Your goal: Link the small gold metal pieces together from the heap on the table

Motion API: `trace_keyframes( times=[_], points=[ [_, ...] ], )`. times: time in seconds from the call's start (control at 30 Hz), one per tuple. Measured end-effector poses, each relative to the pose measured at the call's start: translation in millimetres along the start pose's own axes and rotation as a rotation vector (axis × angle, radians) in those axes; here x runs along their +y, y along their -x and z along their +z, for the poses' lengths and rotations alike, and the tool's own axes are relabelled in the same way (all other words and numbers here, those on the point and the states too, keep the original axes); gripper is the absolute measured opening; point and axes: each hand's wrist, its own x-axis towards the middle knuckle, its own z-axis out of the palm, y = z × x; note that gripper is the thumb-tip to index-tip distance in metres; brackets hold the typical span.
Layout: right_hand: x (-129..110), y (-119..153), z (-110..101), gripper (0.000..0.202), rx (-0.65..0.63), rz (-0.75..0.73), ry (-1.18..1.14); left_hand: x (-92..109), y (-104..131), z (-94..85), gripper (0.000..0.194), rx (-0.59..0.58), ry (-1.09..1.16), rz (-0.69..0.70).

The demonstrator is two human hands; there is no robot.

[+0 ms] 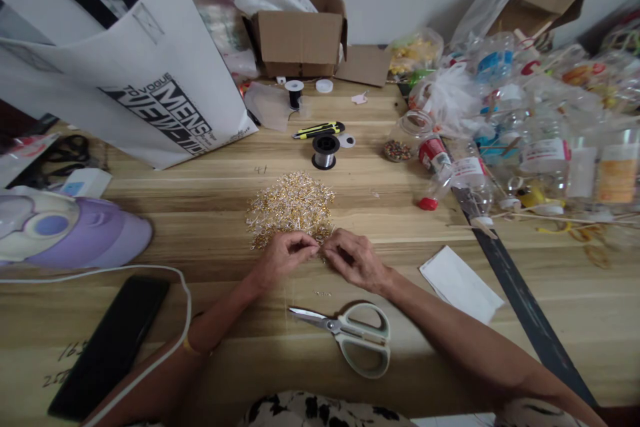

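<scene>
At the front edge of a heap of small gold and clear bead-like pieces (293,203), my left hand (287,253) and my right hand (355,257) meet with their fingertips almost touching. Each hand is closed in a pinch between thumb and forefinger. Whatever lies in the two pinches is too small to name. Just below my hands, a few tiny metallic pieces (323,293) lie on the wooden table (400,347). Nearer my body rest scissors (345,333) with pale handles, their blades pointing left.
A spool of thin wire (325,151) and a yellow-black utility knife (319,129) lie beyond the heap. A black phone (113,343) and white cable (185,293) are on the left, folded white paper (460,285) on the right. Plastic bottles (540,147) crowd the far right.
</scene>
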Motion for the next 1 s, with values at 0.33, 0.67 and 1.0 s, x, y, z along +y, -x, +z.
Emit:
trace_keyframes(
  times=[0.33,0.67,1.0],
  points=[
    [-0.6,1.8,-0.4,0.006,0.015,-0.015,0.003,-1.7,-0.1,-0.2,0.012,0.021,-0.001,0.022],
    [0.8,2.6,-0.1,0.005,0.004,-0.046,0.009,-1.4,-0.3,-0.1,0.011,0.036,-0.002,0.037],
    [1.4,2.0,0.7,0.004,-0.009,-0.066,0.018,-4.3,-0.8,0.2,0.011,0.039,0.012,0.043]
  ],
)
